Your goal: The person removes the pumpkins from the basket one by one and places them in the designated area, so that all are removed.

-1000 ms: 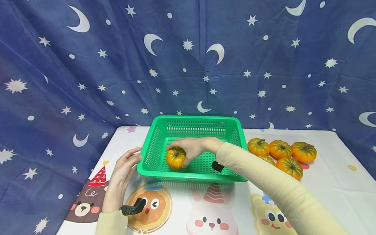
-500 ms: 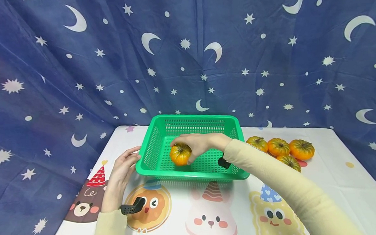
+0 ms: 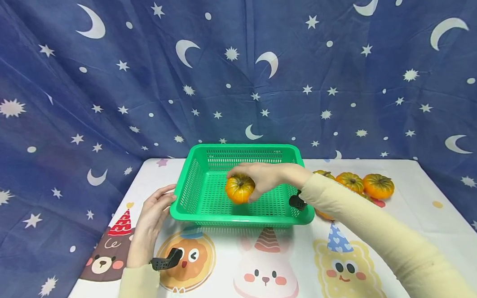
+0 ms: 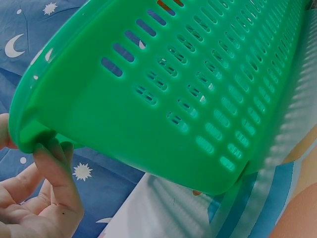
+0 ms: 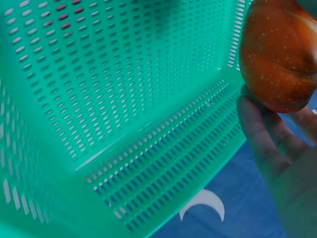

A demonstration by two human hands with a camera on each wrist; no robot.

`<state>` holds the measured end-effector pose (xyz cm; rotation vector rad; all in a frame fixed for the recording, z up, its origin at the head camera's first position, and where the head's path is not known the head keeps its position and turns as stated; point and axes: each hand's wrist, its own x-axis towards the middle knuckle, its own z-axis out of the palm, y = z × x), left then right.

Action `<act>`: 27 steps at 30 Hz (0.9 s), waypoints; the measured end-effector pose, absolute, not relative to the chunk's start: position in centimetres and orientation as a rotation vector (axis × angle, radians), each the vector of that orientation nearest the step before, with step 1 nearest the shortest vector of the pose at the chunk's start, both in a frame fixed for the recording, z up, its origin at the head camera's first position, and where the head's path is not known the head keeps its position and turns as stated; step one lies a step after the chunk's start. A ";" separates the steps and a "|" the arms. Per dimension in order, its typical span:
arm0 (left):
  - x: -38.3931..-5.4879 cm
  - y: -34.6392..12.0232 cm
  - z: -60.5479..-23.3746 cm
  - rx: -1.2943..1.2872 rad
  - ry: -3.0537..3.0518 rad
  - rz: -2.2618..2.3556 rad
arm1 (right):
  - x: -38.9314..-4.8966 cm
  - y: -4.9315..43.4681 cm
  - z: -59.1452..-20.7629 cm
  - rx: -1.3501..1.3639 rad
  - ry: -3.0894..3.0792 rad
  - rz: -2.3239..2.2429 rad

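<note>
In the head view my right hand [image 3: 262, 178] holds a small orange pumpkin [image 3: 239, 189] over the inside of a green plastic basket [image 3: 242, 221]. Its fingers and thumb reach round the pumpkin's sides from above. From the right wrist, the pumpkin [image 5: 280, 54] shows well above the slotted basket floor [image 5: 119, 84], fingers [image 5: 262, 131] curled against its side. My left hand [image 3: 156, 209] grips the basket's left rim. Close up in the left wrist view, bent fingers [image 4: 57, 173] hook under the rim [image 4: 25, 114] at a corner.
Several more pumpkins [image 3: 378, 186] lie grouped on the table right of the basket, partly hidden by the right sleeve [image 3: 359, 219]. A white cloth with cartoon figures [image 3: 265, 278] covers the table. Behind hangs a blue curtain [image 3: 226, 77] with moons and stars.
The pumpkin in my right hand has moved right and up, from the basket's left side toward its middle. My left hand stays at the rim. The head view has shifted slightly.
</note>
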<state>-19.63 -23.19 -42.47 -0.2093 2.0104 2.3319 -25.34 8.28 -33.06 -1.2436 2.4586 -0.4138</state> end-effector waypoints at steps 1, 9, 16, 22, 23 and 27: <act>-19.6 -23.2 -42.5 -0.210 2.010 2.332 | -25.3 8.6 -33.0 -1.241 2.466 -0.411; -19.6 -23.2 -42.3 -0.198 2.009 2.326 | -24.6 11.0 -32.6 -1.209 2.507 -0.426; -19.6 -23.3 -42.3 -0.191 1.982 2.347 | -24.3 13.2 -32.5 -1.185 2.526 -0.483; -19.5 -23.3 -42.2 -0.207 1.980 2.347 | -23.8 15.3 -32.5 -1.171 2.546 -0.527; -19.5 -23.2 -42.2 -0.207 1.980 2.345 | -23.7 15.7 -32.5 -1.163 2.551 -0.533; -19.6 -23.2 -42.3 -0.205 1.972 2.347 | -23.1 17.1 -32.2 -1.096 2.575 -0.543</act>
